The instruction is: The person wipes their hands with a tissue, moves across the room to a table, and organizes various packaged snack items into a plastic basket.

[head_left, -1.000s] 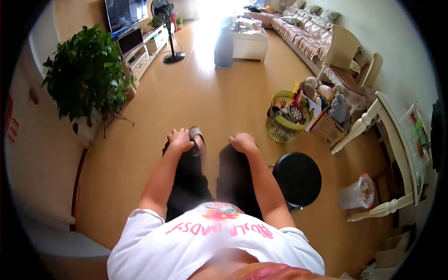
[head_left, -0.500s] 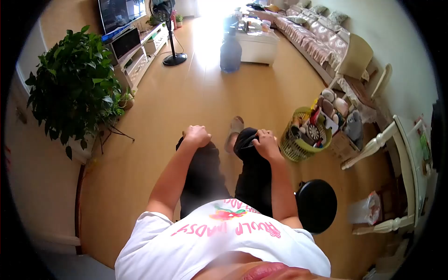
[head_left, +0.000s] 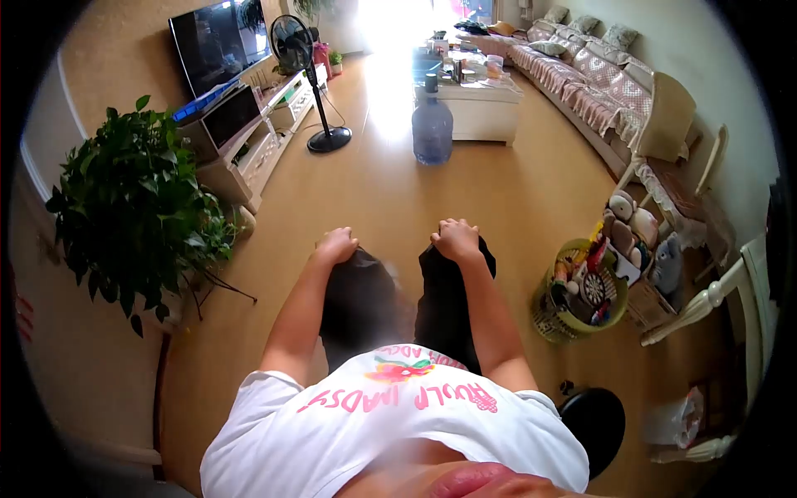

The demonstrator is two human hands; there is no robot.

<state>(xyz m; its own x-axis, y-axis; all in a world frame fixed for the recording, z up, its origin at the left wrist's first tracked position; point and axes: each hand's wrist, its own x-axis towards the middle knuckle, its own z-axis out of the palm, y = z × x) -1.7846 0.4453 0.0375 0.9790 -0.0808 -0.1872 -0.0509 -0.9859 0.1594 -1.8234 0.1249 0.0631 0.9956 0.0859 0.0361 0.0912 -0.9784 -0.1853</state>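
My left hand (head_left: 337, 245) is closed on the left leg of the black trousers (head_left: 355, 303), near the knee, with its fingers curled over the cloth. On the other leg, also by the knee, my right hand (head_left: 457, 240) grips the dark fabric, knuckles facing forward. Both arms reach forward, and the hands are apart from each other. Below them spreads a white T-shirt (head_left: 374, 423) with pink lettering. The feet are hidden.
A water bottle (head_left: 432, 133) stands ahead, beside a white table (head_left: 486, 116). On the left are a leafy plant (head_left: 137, 216) and a fan (head_left: 329, 139). To the right are a green basket (head_left: 573, 324), a black stool (head_left: 594, 427) and a chair (head_left: 668, 116).
The view has moved forward. The basket and stool have shifted right and down in it, and the bottle looks larger. A slippered foot seen earlier is now hidden. Both hands stay at the knees.
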